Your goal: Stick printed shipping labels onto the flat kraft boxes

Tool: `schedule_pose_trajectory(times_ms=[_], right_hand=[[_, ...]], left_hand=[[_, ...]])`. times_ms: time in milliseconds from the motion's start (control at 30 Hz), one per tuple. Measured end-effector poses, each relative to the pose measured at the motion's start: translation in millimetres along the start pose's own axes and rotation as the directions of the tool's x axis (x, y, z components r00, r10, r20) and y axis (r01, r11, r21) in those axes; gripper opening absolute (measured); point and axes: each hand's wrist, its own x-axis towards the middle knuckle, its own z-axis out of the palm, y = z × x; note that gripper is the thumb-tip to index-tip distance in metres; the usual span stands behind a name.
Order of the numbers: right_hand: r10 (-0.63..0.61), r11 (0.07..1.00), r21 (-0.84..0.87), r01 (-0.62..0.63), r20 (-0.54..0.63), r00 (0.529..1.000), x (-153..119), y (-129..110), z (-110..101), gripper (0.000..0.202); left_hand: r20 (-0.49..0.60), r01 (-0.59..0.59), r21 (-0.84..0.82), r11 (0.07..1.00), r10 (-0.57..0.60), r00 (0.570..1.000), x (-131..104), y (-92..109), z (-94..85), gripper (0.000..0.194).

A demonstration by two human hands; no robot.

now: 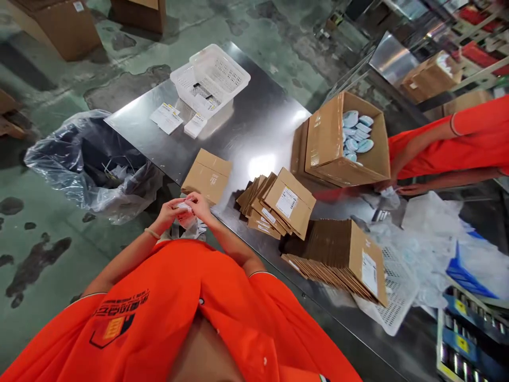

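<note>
Both of my hands meet at the table's near edge, close to my body. My left hand (170, 211) and my right hand (198, 205) pinch a small clear plastic bag with red print (185, 216) by its upper edge. Just beyond them, a flat folded cardboard box (207, 176) lies on the metal table. To the right of my hands are a fanned pile of labelled flat boxes (287, 203) and a long row of folded boxes (366, 261). White printed cards (167, 118) lie near the far left corner.
A white perforated basket (234, 79) stands at the table's far end. A bin lined with clear plastic (91, 170) is at the left. An open carton of wrapped pale-blue items (326, 138) stands at the right, near another person's arms (425, 140) and loose plastic bags (421, 254).
</note>
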Motion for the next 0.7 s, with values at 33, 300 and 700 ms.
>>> schedule_pose_trajectory(times_ms=[33, 300, 700], right_hand=[[0.01, 1.0, 0.015, -0.01, -0.007, 1.0, 1.4, 1.6, -1.4, 0.004], [0.028, 0.989, -0.137, -0.049, -0.151, 0.988, -16.4, 18.2, -11.1, 0.005], [0.052, 0.873, -0.404, -0.275, -0.483, 0.874, 113.1, -1.6, -99.2, 0.008]], left_hand=[[0.006, 0.0, 0.022, 1.0, 0.0, 1.0, 1.5, 0.7, 0.1, 0.085], [0.101, 0.019, 0.241, 0.97, -0.045, 0.994, 41.6, 13.1, 5.0, 0.065], [0.231, 0.255, 0.276, 0.927, -0.321, 0.918, 55.6, -38.2, 3.2, 0.047]])
